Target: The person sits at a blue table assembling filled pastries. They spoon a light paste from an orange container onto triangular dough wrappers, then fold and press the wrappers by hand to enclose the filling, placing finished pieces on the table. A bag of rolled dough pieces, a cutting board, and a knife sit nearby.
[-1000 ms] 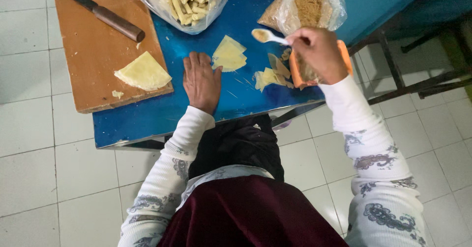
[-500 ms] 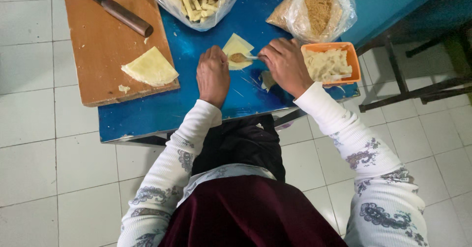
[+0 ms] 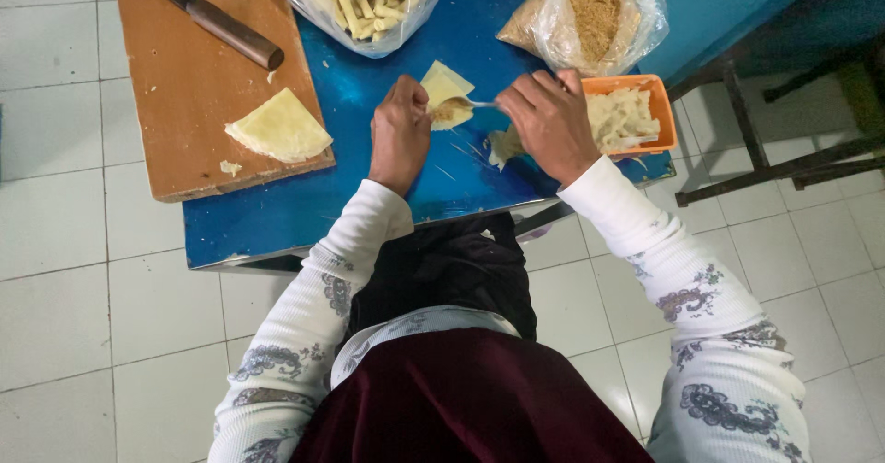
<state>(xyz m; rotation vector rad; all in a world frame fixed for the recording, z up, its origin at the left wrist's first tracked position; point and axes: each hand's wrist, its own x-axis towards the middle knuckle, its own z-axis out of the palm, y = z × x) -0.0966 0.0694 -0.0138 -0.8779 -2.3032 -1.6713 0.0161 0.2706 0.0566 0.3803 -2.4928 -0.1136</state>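
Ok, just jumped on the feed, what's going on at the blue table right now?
A person is filling a pale wrapper on the blue table. The left hand steadies the wrapper while the right hand holds a spoon over it with filling. An orange tub sits by the right hand. A knife and another wrapper lie on the wooden board.

Moved from over the orange tray (image 3: 660, 104) to the pale wrapper (image 3: 444, 88): right hand (image 3: 546, 122) with spoon (image 3: 461, 105), now resting filling there; left hand (image 3: 400, 131) slid up beside it.
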